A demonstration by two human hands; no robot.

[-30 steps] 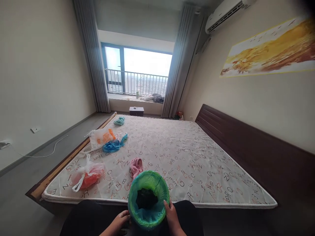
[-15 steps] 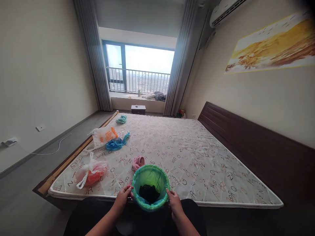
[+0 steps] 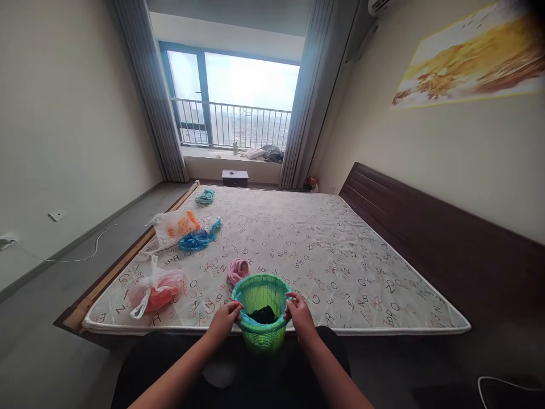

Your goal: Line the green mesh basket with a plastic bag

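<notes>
A green mesh bin [image 3: 261, 335] lined with a blue-green plastic bag stands just in front of the mattress edge, something dark lying at its bottom. My left hand [image 3: 225, 318] grips the rim on its left side. My right hand [image 3: 299, 313] grips the rim on its right side. A pink cloth [image 3: 237, 269] lies on the mattress [image 3: 323, 261] just behind the bin.
On the mattress's left side lie a white bag with red contents [image 3: 154, 289], a white-orange bag [image 3: 174, 225], a blue bag [image 3: 196, 238] and a teal bundle [image 3: 205, 196]. A dark headboard [image 3: 426, 227] runs along the right. A small stool [image 3: 235, 178] stands under the window.
The bin has moved away from me and lower, with both hands sliding onto its rim. The view has tilted down a little.
</notes>
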